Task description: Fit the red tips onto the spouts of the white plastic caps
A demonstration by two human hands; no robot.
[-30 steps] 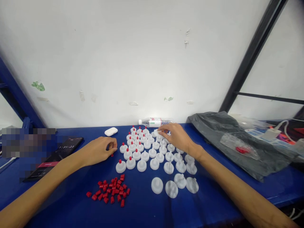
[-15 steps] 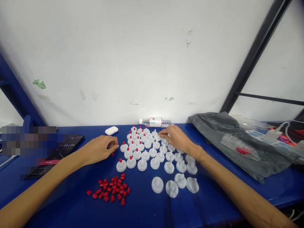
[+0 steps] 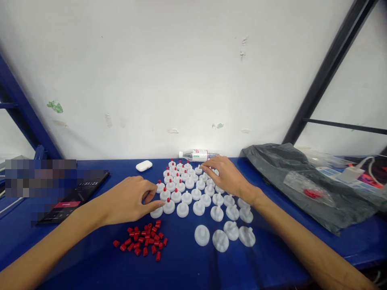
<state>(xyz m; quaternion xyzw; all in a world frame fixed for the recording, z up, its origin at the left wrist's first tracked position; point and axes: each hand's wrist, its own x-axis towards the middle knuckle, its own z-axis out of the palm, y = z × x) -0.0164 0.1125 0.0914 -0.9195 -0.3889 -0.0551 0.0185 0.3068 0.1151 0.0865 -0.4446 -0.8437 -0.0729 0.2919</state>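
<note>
White plastic nozzle caps (image 3: 196,196) are being kept in tight rows on the blue bench (image 3: 181,270), between the two hands. Those at the far left of the cluster are being shown with red tips fitted; those toward the right and the near edge are being shown bare. The left hand (image 3: 128,201) is being rested palm down at the near left corner of the cluster, its fingers curled against the nearest capped pieces; whether anything is being pinched in it cannot be told. The right hand (image 3: 225,177) is being held over the far rows, fingers drawn together at a cap near the back, though the grip itself is being hidden by the fingers. The hands are being kept well apart, one at each side of the cluster.

A loose heap of red tips (image 3: 143,241) is being left on the bench just in front of the left hand. Four bare caps (image 3: 222,237) are being seen apart from the rest, nearest the front edge.

Behind the rows, a water bottle (image 3: 196,154) is being laid on its side against the white wall. A white earbud case (image 3: 144,165) is being seen to the far left of the cluster, and a phone (image 3: 72,197) with a timer on its screen is being lain further left. A dark plastic bag (image 3: 305,181) is being spread at the right, with a clear pouch of red pieces (image 3: 310,192) on it.
</note>
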